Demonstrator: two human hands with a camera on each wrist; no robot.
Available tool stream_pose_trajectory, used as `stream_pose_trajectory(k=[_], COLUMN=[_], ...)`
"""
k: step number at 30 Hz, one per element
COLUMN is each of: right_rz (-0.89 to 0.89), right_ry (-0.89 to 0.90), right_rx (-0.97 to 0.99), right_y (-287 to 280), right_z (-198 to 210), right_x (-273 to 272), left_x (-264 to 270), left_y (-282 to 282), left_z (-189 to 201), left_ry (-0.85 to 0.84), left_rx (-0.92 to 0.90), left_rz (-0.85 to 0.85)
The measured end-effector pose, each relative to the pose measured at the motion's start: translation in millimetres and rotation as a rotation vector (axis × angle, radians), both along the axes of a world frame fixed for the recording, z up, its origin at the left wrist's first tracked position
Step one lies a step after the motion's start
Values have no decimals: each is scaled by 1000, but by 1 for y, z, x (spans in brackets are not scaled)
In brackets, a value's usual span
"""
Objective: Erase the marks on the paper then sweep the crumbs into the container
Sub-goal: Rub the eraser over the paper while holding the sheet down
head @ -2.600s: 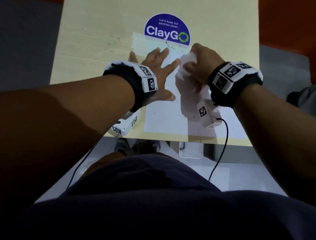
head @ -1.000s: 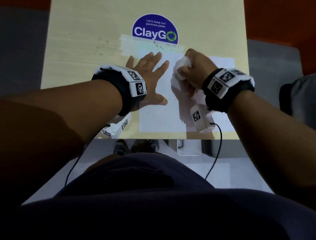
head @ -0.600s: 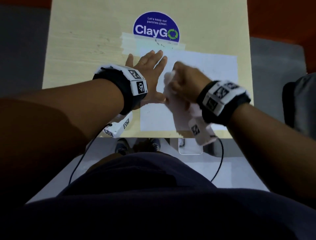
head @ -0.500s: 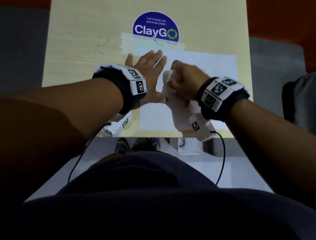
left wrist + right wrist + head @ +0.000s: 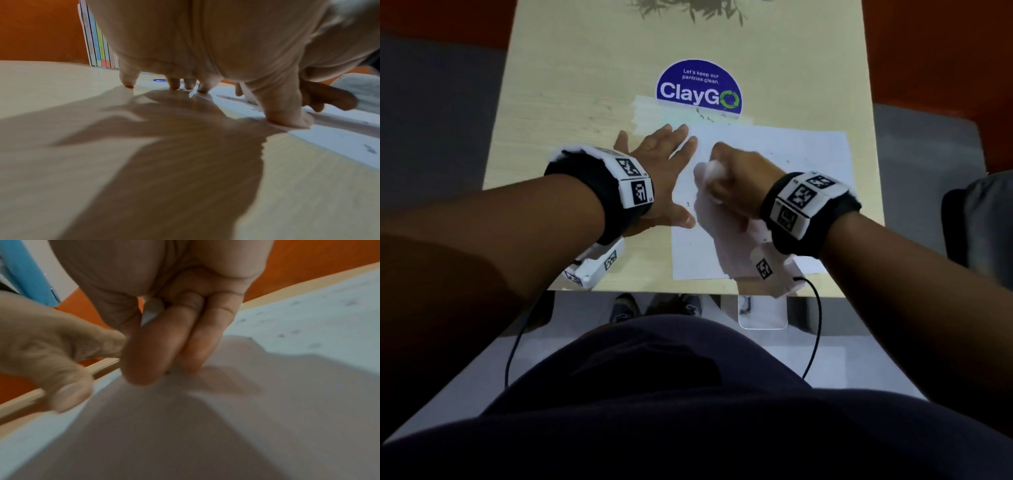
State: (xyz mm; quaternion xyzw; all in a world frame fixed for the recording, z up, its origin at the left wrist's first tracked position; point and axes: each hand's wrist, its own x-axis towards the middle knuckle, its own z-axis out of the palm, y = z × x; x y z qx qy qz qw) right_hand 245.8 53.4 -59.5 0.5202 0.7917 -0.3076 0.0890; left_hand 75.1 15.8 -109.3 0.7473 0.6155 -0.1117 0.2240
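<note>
A white sheet of paper (image 5: 791,150) with faint dark specks lies on the wooden table (image 5: 571,102). My left hand (image 5: 657,161) lies flat with spread fingers, its thumb (image 5: 287,116) and fingertips pressing the paper's left edge. My right hand (image 5: 736,181) is curled over the paper's left half, beside the left thumb, and grips a small white eraser (image 5: 709,170). The eraser (image 5: 152,311) shows between thumb and fingers in the right wrist view. Dark crumbs (image 5: 705,116) lie just past the paper's top edge. A clear container (image 5: 762,315) sits below the table's near edge.
A blue ClayGo sticker (image 5: 698,89) and strips of tape (image 5: 650,116) lie beyond the paper. Cables hang from both wristbands over the near edge. An orange wall stands behind the table, and colored folders (image 5: 98,45) lean at the far left.
My right hand has slid with the eraser from the paper's top edge toward me and left, close to the left thumb. The left hand has stayed flat in place.
</note>
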Motion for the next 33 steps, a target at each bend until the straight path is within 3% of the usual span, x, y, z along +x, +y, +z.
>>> stream_pose_trajectory(k=[5, 10, 14, 18, 23, 27, 33], right_rz=[1, 44, 7, 64, 0, 69, 31], right_ry=[-20, -49, -16, -57, -16, -12, -14], right_rx=[78, -9, 81, 6, 89, 19, 108], right_y=[25, 2, 24, -3, 25, 4, 21], right_z=[9, 3, 9, 3, 5, 0, 3], right_x=[-16, -18, -28, -21, -27, -21, -32], left_x=[-2, -4, -7, -5, -6, -3, -6], left_y=[-1, 1, 1, 1, 1, 1, -1], left_z=[-6, -10, -17, -14, -13, -11, -10], left_ry=[-9, -16, -31, -31, -30, -10, -24], left_rx=[29, 29, 58, 71, 54, 68, 70], left_rz=[-8, -2, -8, 17, 13, 7, 0])
